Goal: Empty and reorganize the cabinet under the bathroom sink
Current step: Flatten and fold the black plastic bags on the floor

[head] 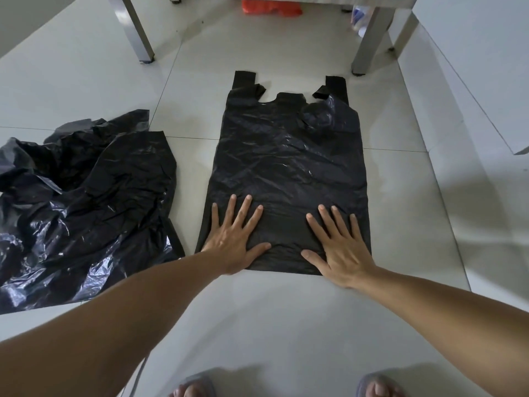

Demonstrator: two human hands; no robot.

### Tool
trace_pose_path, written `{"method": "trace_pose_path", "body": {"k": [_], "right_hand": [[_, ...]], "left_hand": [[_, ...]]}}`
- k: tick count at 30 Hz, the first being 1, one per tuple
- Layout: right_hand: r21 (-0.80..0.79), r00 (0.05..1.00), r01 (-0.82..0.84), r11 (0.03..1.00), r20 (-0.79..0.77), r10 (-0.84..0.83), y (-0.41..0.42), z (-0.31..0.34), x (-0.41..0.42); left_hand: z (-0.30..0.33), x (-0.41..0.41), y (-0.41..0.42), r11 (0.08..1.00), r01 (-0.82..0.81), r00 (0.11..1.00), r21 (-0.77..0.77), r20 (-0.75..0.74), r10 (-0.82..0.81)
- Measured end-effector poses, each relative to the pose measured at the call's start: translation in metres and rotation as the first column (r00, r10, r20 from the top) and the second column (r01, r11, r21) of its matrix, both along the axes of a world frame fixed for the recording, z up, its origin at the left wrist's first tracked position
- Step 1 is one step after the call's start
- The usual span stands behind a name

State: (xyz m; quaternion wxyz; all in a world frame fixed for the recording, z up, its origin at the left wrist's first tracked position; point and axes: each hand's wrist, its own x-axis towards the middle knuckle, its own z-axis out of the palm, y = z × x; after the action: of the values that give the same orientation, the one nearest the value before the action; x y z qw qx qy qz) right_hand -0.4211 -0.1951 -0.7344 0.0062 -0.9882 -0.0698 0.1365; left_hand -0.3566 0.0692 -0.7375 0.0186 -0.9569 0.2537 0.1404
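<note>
A black plastic bag lies flat on the pale tiled floor at the centre of the frame, handles pointing toward the top of the frame. Its two handle loops sit at the upper edge, partly folded over; a small puffed wrinkle shows near the upper right corner of the bag.

Left hand, lower centre-left of frame: palm down on the bag's near left corner, fingers straight and spread, thumb angled out toward the middle. It grips nothing; it presses flat on the plastic.

Right hand, lower centre-right: palm down on the bag's near right corner, fingers straight and fanned, thumb pointing toward the left hand. Also flat, holding nothing. The heel of the hand sits just past the bag's bottom edge on the floor. The two hands are apart, with bare bag between the thumbs.

Left of frame: a crumpled heap of black plastic bags, glossy and wrinkled, lying just beside the flat bag with a narrow strip of floor between them.

Top of frame: two grey metal legs of a stand or unit, one at upper left and one at upper right. Beneath it, at top centre, something orange, and at upper right a blurred white and blue item; I cannot tell what either is.

Bottom edge: the person's toes in grey-blue slippers.
</note>
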Motion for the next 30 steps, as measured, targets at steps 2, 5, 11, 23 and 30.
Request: {"method": "trace_pose_path", "body": {"k": [2,5,11,23,30], "right_hand": [[0.002,1.000,0.018,1.000,0.006,-0.018,-0.007,-0.001,0.000],[0.017,0.999,0.045,0.999,0.019,-0.045,-0.008,-0.002,0.001],[0.020,0.996,0.026,0.999,0.080,-0.027,0.001,0.002,0.032],[-0.016,0.989,0.139,0.990,0.056,-0.138,-0.014,-0.005,0.047],[0.005,0.995,0.013,1.000,0.096,-0.013,-0.014,-0.001,0.075]], "left_hand": [[-0.001,0.001,0.001,1.000,-0.010,1.000,-0.021,0.023,0.010],[-0.002,0.000,-0.002,0.998,-0.033,0.999,-0.045,0.035,0.035],[0.009,0.023,-0.011,0.996,-0.029,0.995,-0.088,0.095,0.037],[-0.001,0.049,-0.002,0.999,-0.014,0.998,-0.036,0.060,0.016],[0.008,0.070,-0.028,0.993,0.082,0.985,-0.079,0.156,-0.069]]}}
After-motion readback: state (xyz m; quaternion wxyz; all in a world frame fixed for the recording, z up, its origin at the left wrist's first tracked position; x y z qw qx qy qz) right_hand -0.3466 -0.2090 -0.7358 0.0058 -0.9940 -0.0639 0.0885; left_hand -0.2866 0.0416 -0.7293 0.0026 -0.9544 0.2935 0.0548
